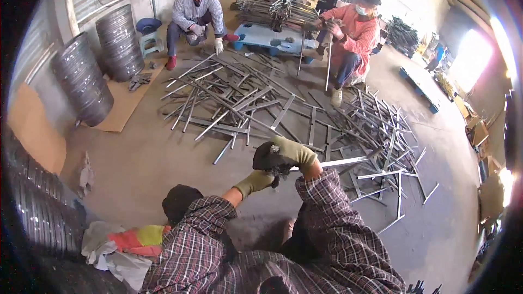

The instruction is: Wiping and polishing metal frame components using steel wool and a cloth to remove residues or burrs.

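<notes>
Gloves cover both hands at frame centre: right hand (283, 155) clamps one metal bar (348, 161); left hand (256, 181) curls closed beneath it. Two seated workers (195, 13) face upper frame.

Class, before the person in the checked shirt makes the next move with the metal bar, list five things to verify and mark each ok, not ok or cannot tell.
1. Both hands gloved: ok; left hand and right hand wear green gloves.
2. Right hand's grip closed on the metal bar: ok.
3. Left hand's grip on the bar's near end: cannot tell, the right glove hides it.
4. Bar's far end apart from the two seated people: ok; it points right, toward the scattered bars.
5. Floor beside the bar free of loose pieces: not ok, bars lie right beneath.
</notes>
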Demonstrator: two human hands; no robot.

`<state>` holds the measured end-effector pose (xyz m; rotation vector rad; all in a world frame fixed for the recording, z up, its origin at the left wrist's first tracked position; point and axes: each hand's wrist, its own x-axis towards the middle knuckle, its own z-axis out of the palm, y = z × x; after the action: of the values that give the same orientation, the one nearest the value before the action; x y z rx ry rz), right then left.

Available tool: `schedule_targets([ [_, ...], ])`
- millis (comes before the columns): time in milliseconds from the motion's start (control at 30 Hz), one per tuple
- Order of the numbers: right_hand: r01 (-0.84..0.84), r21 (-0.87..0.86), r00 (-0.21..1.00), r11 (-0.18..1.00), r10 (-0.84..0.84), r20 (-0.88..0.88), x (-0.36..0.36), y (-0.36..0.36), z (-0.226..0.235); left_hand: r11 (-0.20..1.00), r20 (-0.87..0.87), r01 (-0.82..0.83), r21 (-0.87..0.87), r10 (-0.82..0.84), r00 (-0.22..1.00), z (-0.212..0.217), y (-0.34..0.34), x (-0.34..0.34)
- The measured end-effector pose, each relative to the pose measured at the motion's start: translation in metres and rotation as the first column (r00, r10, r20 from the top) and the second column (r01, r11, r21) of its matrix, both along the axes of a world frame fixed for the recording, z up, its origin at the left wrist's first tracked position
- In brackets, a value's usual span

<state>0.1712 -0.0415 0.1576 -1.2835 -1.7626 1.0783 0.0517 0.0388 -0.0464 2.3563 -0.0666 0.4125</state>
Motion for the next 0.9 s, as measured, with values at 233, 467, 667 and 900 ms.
schedule_targets([
  [233,0.314,0.344,0.845,0.885,-0.426,0.323,-0.034,-0.019,0.004,0.967,0.039,-0.063,-0.247,0.075,0.996,0.013,-0.009,0.001],
  [467,0.299,0.724,0.568,0.622,-0.725,0.389,-0.044,-0.021,0.000,0.941,0.068,-0.173,-0.290,0.201,0.977,0.032,-0.011,0.007],
  [667,0.432,0.898,0.520,0.085,-0.837,-0.171,-0.021,-0.045,0.034,0.784,-0.267,-0.320,-0.533,0.202,0.942,0.022,0.009,-0.010],
  [900,0.753,0.468,0.012,-0.463,-0.701,-0.713,0.114,-0.120,0.029,0.769,-0.374,-0.572,-0.287,0.460,0.805,0.079,0.056,-0.053],
])
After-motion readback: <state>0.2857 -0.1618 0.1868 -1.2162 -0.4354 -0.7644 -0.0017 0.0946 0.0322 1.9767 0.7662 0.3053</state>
